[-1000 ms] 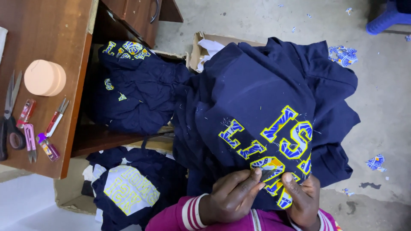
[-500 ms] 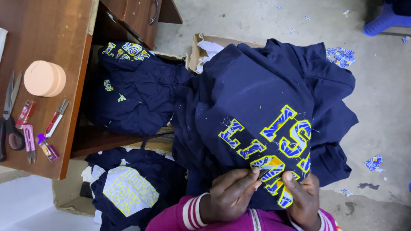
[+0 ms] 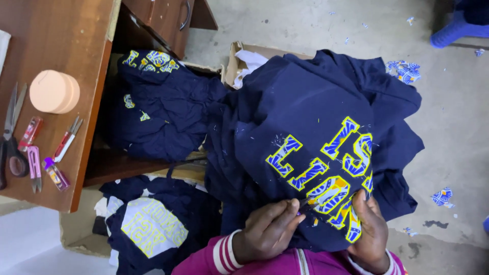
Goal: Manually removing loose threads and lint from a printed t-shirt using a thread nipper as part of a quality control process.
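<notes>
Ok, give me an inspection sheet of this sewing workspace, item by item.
Surface: brown wooden desk.
Job's things: navy garment with yellow-edged lettering; small dark tool at the lettering.
Clutter: round peach container, scissors, small snips, fabric scraps on the floor.
Hands: left hand pinches the tool; right hand holds the garment.
Cables: nothing seen.
Surroundings: cardboard boxes with more navy garments.

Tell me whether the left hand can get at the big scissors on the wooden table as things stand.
Probably yes. The left hand pinches a small tool at the navy garment, so it isn't free yet. The scissors lie uncovered on the table to its left.
</notes>
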